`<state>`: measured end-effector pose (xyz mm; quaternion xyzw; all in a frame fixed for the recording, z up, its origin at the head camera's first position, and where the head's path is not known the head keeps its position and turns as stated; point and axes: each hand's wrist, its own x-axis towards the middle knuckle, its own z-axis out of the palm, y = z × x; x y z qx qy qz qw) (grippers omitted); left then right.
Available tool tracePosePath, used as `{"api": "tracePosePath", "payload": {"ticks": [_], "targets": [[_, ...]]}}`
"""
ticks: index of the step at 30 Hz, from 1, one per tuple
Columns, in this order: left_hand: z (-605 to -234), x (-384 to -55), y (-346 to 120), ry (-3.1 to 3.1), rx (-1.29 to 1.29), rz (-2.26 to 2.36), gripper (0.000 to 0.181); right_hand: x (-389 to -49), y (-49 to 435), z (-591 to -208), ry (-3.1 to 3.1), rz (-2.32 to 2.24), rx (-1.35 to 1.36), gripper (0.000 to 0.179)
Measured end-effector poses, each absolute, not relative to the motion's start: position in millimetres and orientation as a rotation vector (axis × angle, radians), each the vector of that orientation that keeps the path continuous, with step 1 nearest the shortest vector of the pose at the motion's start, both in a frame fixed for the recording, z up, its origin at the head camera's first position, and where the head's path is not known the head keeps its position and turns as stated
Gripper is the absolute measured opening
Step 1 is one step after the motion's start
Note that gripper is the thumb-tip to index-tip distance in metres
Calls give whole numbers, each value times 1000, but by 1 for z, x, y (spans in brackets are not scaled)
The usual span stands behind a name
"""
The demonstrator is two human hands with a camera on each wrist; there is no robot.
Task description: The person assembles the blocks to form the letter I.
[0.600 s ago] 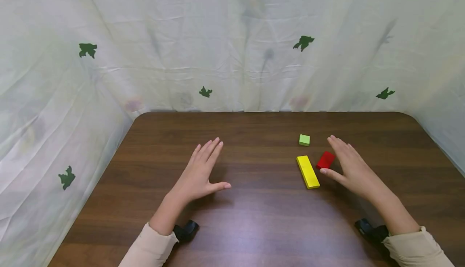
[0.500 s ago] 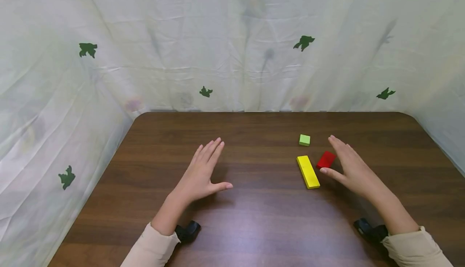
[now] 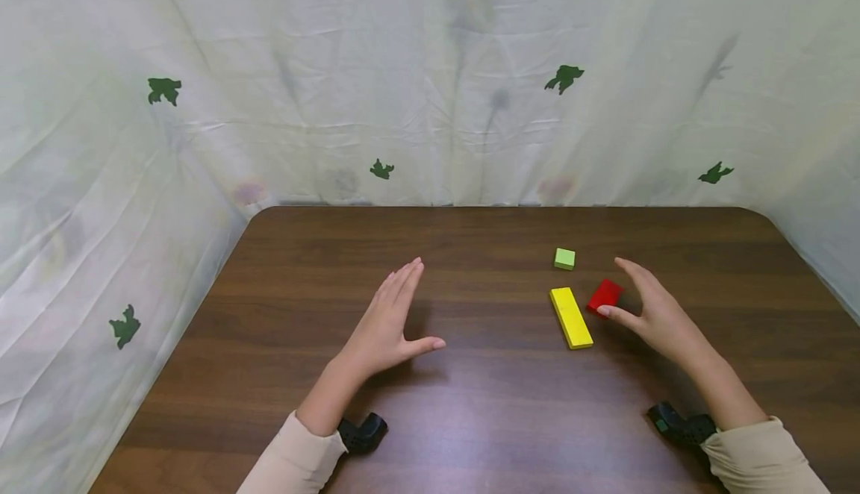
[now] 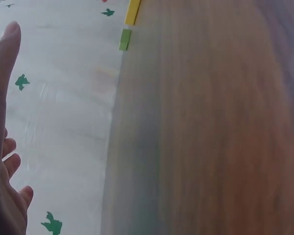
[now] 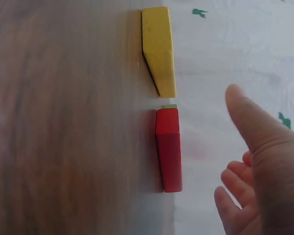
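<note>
Three blocks lie on the right half of the brown table: a long yellow block, a shorter red block beside it, and a small green block farther back. My right hand hovers nearest the red block, thumb and fingers spread apart, holding nothing. In the head view its thumb tip overlaps the red block's near edge; the right wrist view shows a gap between the thumb and that block. Over the table's left half, my left hand is held up with thumb spread and fingers extended, no object in it.
The wooden table has a rounded far edge. Behind it and along the sides hangs a pale curtain with green leaf-like shapes. A black wrist device sits on the left wrist, another black device on the right.
My left hand has moved a little to the right. The right hand has turned slightly, its thumb now overlapping the red block in the head view. The blocks stay where they were.
</note>
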<state>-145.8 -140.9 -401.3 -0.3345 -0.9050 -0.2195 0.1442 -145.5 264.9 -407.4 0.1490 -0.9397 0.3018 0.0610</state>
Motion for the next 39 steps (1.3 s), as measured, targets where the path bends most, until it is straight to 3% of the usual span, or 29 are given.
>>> {"api": "tracePosePath", "payload": {"ticks": [39], "targets": [[-427,-137,-83,-2760,-974,-1007,102,-152,275,-434,-2873,1052,389,77]]}}
